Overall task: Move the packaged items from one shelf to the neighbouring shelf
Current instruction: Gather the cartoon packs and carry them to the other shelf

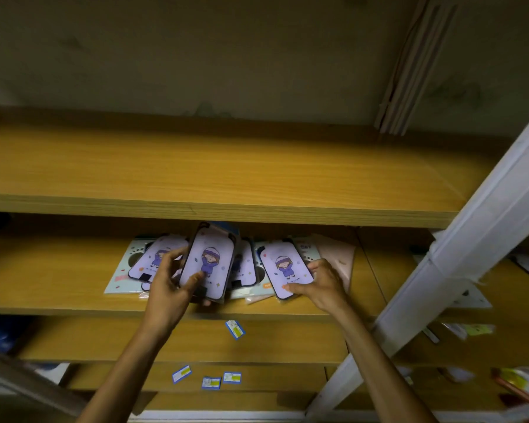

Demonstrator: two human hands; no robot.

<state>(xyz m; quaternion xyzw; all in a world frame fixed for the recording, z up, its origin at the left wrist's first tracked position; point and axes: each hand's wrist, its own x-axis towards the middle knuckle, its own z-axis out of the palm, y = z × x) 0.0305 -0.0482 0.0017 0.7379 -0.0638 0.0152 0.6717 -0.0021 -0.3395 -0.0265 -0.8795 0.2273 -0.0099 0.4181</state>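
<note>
Several packaged phone cases with a purple cartoon figure lie in a loose pile on the middle wooden shelf (58,288). My left hand (168,288) grips one packaged case (209,257), tilted up off the pile, thumb on its front. My right hand (321,285) holds another packaged case (283,268) at its lower edge, lying on the pile. A further case (156,257) lies flat at the left, on a pale backing card (129,270). A pinkish packet (336,257) leans behind my right hand.
A bare wooden shelf (226,172) runs above the pile. A white metal upright (458,270) slants down the right side, with the neighbouring shelf (440,300) beyond it holding a few packets. Small blue-edged labels (235,329) lie on the lower shelves.
</note>
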